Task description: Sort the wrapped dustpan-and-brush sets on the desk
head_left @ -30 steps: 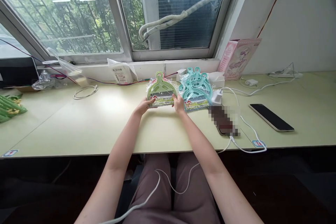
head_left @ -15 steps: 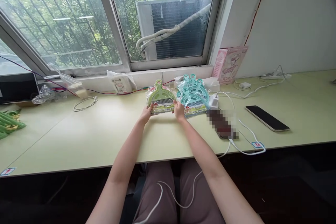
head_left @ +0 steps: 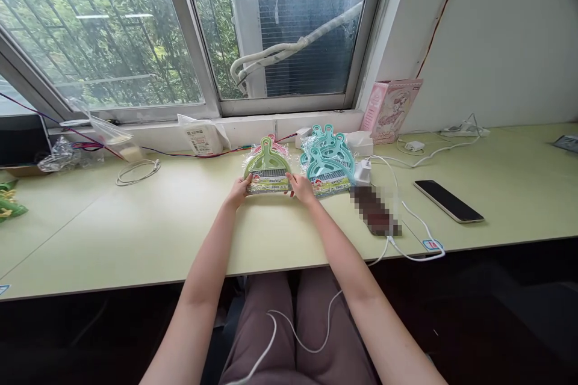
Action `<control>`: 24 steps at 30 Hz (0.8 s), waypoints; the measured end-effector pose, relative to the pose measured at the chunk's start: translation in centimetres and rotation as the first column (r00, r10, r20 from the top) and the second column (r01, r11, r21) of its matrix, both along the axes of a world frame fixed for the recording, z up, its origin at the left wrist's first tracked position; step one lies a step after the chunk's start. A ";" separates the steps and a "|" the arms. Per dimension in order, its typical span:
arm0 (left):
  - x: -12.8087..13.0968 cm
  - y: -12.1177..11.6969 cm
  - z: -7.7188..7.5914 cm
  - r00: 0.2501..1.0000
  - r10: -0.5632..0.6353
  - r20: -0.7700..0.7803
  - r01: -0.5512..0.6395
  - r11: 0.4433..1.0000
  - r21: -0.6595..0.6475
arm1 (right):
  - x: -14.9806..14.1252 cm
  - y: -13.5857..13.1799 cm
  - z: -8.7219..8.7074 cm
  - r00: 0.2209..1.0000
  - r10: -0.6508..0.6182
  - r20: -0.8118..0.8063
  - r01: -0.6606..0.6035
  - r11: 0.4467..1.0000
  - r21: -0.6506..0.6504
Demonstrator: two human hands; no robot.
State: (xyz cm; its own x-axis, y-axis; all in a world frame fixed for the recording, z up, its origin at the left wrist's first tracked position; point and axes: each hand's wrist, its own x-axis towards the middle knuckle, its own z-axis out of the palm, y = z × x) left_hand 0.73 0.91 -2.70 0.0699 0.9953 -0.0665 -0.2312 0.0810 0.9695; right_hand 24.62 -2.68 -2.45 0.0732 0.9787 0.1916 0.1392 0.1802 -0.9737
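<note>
A green mini dustpan-and-brush set [head_left: 268,162] in clear plastic wrap is gripped at its two lower sides. My left hand [head_left: 238,192] is closed on its left edge, thumb on the front. My right hand [head_left: 301,187] pinches the right edge, with its other fingers partly hidden behind the pack. Behind the green set, part of a pink one [head_left: 276,148] shows. Close by on the right lie several wrapped teal dustpan-and-brush sets [head_left: 332,162], overlapping one another.
On the table [head_left: 149,228], a blurred-out dark device [head_left: 374,210] with a white cable and a phone [head_left: 448,201] lie to the right. A pink box [head_left: 392,111] stands by the wall. A coiled cable [head_left: 138,172] and a tissue pack [head_left: 201,137] are left of the sets.
The whole view has shifted slightly to the right. Both hands keep their hold on the green set, and more of the pink set shows behind it.
</note>
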 end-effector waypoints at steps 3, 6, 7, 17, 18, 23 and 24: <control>0.0 -0.4 0.2 1.000 -0.009 -0.004 0.009 1.000 0.017 | -0.4 0.3 -0.2 0.984 -0.126 0.128 0.116 0.990 0.081; 0.6 -0.9 0.9 0.999 0.038 0.000 -0.038 0.999 0.011 | -0.7 0.4 -0.1 0.975 -0.162 0.154 0.153 0.986 0.071; 0.7 -1.0 1.1 0.998 0.059 -0.002 -0.059 0.998 -0.002 | -0.8 0.3 0.0 0.977 -0.145 0.157 0.140 0.989 0.043; -4.9 -1.7 4.9 0.967 0.216 0.132 -0.222 0.974 0.034 | -0.2 -1.1 2.6 0.887 0.034 -0.461 -0.088 0.992 -0.096; -6.4 -2.1 5.5 0.964 0.241 0.115 -0.247 0.968 0.049 | -0.1 -1.0 2.7 0.882 0.004 -0.472 -0.067 0.991 -0.117; -14.7 -5.5 8.3 0.938 0.333 -0.098 -0.327 0.942 0.078 | 0.5 -0.5 2.8 0.846 -0.034 -0.531 -0.063 0.984 -0.164; -16.4 -6.1 8.5 0.937 0.320 -0.138 -0.314 0.947 0.065 | 0.7 -0.4 2.8 0.840 -0.040 -0.542 -0.057 0.985 -0.162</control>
